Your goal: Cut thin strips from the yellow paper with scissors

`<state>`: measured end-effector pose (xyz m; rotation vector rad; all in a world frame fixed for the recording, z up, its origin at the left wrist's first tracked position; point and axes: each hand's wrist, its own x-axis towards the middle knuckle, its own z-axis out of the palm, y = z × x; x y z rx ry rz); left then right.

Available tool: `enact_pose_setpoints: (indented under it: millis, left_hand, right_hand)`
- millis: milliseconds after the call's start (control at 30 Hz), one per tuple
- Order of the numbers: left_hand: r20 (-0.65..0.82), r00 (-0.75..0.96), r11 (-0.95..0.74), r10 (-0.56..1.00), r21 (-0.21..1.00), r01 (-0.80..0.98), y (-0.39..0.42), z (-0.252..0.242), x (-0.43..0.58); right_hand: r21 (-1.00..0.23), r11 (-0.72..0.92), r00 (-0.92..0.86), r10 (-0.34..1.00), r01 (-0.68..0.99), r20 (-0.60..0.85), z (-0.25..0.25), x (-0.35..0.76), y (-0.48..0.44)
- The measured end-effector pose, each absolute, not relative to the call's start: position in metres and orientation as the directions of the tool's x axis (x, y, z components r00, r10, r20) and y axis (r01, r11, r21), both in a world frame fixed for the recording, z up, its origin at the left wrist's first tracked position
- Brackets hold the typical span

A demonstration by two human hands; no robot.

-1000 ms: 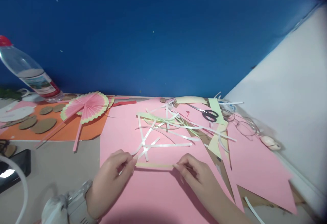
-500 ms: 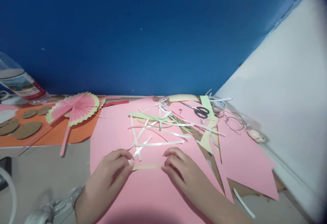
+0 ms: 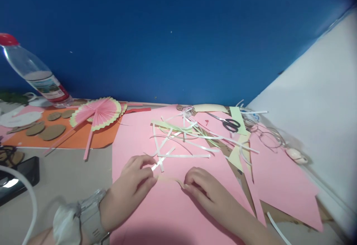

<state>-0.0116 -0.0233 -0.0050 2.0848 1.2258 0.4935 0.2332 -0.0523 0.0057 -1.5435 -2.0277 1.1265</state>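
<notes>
A narrow cream paper strip spans the gap between my two hands, above a large pink sheet. My left hand has its thumb and index finger closed at the strip's left end. At the right end, the fingers of my right hand pinch the strip, which bends there. Just beyond my hands, white strips lie crossed over one another, with pale green strips behind them. A watch with a grey band is on my left wrist.
Black-handled scissors lie at the back right near a computer mouse. A pink paper fan and cardboard discs rest on orange paper at left, before a bottle. A phone lies lower left.
The view has turned left, showing more of the bottle and phone. The strip, flat before, now curls near my right hand, whose fingers have drawn closer together.
</notes>
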Motion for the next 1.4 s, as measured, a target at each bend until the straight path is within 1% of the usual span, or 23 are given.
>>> enact_pose_setpoints:
  millis: [133,233,333,433,600,733,867,967,1000,1033,1100,1133,1167,1200,1233,1267,1300,1333,1367,1400]
  left_hand:
    - [-0.017,0.495,-0.330,0.868,0.725,0.604,-0.013,0.000,-0.016]
    - [-0.018,0.469,-0.324,0.883,0.702,0.635,-0.010,0.004,-0.021]
    - [0.034,0.452,-0.357,0.891,0.667,0.654,-0.010,0.006,-0.025]
    - [0.066,0.435,-0.366,0.898,0.661,0.655,-0.010,0.004,-0.028]
    - [0.062,0.440,-0.372,0.896,0.649,0.664,-0.006,0.000,-0.029]
    - [0.071,0.442,-0.381,0.894,0.639,0.668,-0.004,-0.003,-0.031]
    - [0.134,0.403,-0.383,0.906,0.663,0.643,-0.003,-0.009,-0.033]
    - [0.163,0.401,-0.400,0.902,0.670,0.626,-0.002,-0.012,-0.034]
    - [0.162,0.406,-0.402,0.900,0.669,0.625,-0.002,-0.012,-0.034]
    - [0.155,0.410,-0.400,0.899,0.670,0.625,-0.002,-0.012,-0.034]
    - [0.143,0.412,-0.393,0.900,0.675,0.624,-0.003,-0.010,-0.033]
    - [0.140,0.410,-0.389,0.901,0.680,0.621,-0.003,-0.009,-0.032]
    - [0.136,0.412,-0.385,0.901,0.688,0.615,-0.003,-0.008,-0.032]
    - [0.130,0.416,-0.381,0.900,0.699,0.606,-0.004,-0.008,-0.032]
    - [0.123,0.423,-0.376,0.898,0.713,0.592,-0.004,-0.008,-0.032]
    - [0.115,0.433,-0.373,0.894,0.727,0.576,-0.003,-0.008,-0.032]
    - [0.109,0.441,-0.369,0.891,0.741,0.561,-0.003,-0.009,-0.033]
    - [0.106,0.446,-0.365,0.889,0.753,0.548,-0.003,-0.011,-0.034]
    - [0.105,0.446,-0.360,0.889,0.762,0.538,-0.002,-0.012,-0.034]
    - [0.105,0.444,-0.357,0.890,0.767,0.534,-0.002,-0.013,-0.035]
  right_hand:
    - [-0.762,0.080,-0.339,0.922,0.643,-0.189,0.007,0.222,-0.055]
    - [-0.773,0.059,-0.334,0.920,0.632,-0.203,0.009,0.210,-0.062]
    - [-0.808,0.008,-0.315,0.923,0.590,-0.221,0.012,0.200,-0.067]
    - [-0.848,-0.018,-0.315,0.924,0.529,-0.216,0.014,0.192,-0.067]
    - [-0.891,0.015,-0.371,0.912,0.454,-0.173,0.013,0.180,-0.058]
    - [-0.882,0.080,-0.399,0.908,0.464,-0.127,0.012,0.174,-0.052]
    - [-0.842,0.069,-0.361,0.920,0.535,-0.154,0.016,0.182,-0.048]
    - [-0.751,0.117,-0.305,0.945,0.650,-0.117,0.021,0.205,-0.044]
    - [-0.714,0.135,-0.274,0.958,0.687,-0.083,0.023,0.218,-0.043]
    - [-0.647,0.138,-0.221,0.974,0.750,-0.049,0.024,0.232,-0.043]
    - [-0.426,0.111,-0.081,0.993,0.898,0.088,0.025,0.265,-0.045]
    - [-0.288,0.064,-0.027,0.991,0.956,0.132,0.024,0.283,-0.047]
    - [-0.163,-0.025,0.053,0.984,0.986,0.171,0.022,0.301,-0.051]
    - [-0.075,-0.116,0.128,0.976,0.990,0.178,0.019,0.318,-0.055]
    - [-0.011,-0.184,0.183,0.971,0.983,0.152,0.014,0.333,-0.060]
    - [0.052,-0.231,0.224,0.968,0.972,0.115,0.009,0.344,-0.065]
    - [0.113,-0.293,0.279,0.952,0.950,0.125,0.002,0.353,-0.069]
    - [0.159,-0.339,0.327,0.940,0.927,0.096,-0.005,0.358,-0.073]
    - [0.166,-0.353,0.351,0.936,0.921,0.039,-0.012,0.360,-0.076]
    - [0.140,-0.395,0.395,0.918,0.908,0.022,-0.018,0.359,-0.078]
